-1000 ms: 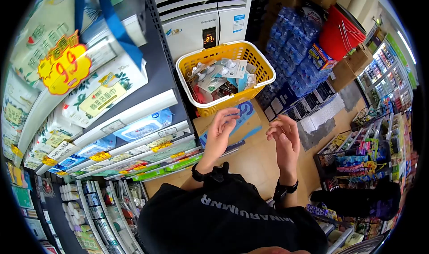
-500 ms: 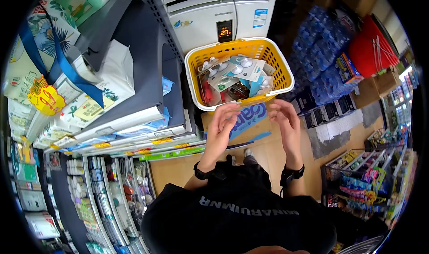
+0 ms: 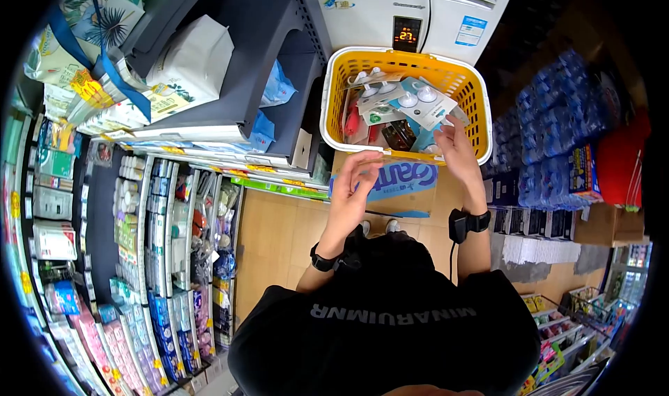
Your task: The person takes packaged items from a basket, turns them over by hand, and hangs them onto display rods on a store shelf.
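A yellow basket with a white rim (image 3: 336, 139) holds a loose pile of packaged goods. On top lie carded suction-cup hooks (image 3: 426, 102), white cups on pale cards, beside a red item (image 3: 352, 121) and a dark package (image 3: 399, 135). My right hand (image 3: 460, 155) reaches over the basket's near right side, fingers loosely bent and apart beside the cards; whether they touch a card is unclear. At the near rim, my left hand (image 3: 353, 187) is half curled, thumb apart from the fingers, with nothing visible in it. Its fingertips are close to the rim.
Behind the basket stands a white air conditioner (image 3: 369, 21) with a lit display. Shelves with tissue packs (image 3: 191, 68) rise on the left. A cardboard box (image 3: 401, 187) is under the basket. Wrapped bottles (image 3: 557, 131) are stacked at right, near a red container (image 3: 624, 159).
My right hand has moved up from the near rim into the basket beside the hook cards. My left hand stays by the rim. The view has turned, shifting the basket rightward.
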### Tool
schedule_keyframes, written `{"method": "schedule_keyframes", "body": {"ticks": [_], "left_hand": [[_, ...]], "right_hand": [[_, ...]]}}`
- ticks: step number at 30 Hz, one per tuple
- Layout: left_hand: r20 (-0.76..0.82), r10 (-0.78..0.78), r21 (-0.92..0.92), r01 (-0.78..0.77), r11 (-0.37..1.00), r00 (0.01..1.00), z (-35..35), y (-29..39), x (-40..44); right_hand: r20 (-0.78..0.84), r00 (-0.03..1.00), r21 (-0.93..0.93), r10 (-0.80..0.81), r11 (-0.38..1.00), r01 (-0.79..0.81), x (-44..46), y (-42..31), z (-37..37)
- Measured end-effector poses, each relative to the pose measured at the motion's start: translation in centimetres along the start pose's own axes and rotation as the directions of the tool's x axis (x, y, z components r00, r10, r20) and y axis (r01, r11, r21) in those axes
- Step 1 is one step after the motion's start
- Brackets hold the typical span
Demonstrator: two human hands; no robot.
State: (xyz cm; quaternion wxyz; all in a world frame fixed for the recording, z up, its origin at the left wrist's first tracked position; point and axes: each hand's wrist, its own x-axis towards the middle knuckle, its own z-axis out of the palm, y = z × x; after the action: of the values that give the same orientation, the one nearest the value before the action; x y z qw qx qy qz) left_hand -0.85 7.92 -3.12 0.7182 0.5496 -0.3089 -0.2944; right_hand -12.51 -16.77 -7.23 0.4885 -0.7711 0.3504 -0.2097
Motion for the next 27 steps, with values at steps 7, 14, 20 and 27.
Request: {"method": "schedule_keyframes", "body": {"ticks": [7, 14, 20, 27], "left_hand": [[-0.088, -0.004, 0.051, 0.008, 0.999, 0.996, 0.3, -0.1, -0.6], [-0.126, 0.01, 0.054, -0.003, 0.999, 0.992, 0.6, -0.3, -0.4], [-0.117, -0.018, 0.085, 0.028, 0.996, 0.993, 0.8, -0.3, -0.3], [-0.132, -0.028, 0.137, 0.047, 0.989, 0.991, 0.3, -0.2, -0.7]], "right_hand": [[0.114, 0.986, -0.233, 0.119, 0.968, -0.09, 2.3, -0.5, 0.2], [0.125, 0.99, -0.145, 0.072, 0.988, -0.054, 3.5, 1.5, 0.8], [0.058, 0.997, 0.022, -0.049, 0.999, 0.048, 5.2, 4.5, 1.0], [-0.115, 0.991, 0.21, -0.072, 0.973, 0.095, 5.4, 3.2, 0.8]]}}
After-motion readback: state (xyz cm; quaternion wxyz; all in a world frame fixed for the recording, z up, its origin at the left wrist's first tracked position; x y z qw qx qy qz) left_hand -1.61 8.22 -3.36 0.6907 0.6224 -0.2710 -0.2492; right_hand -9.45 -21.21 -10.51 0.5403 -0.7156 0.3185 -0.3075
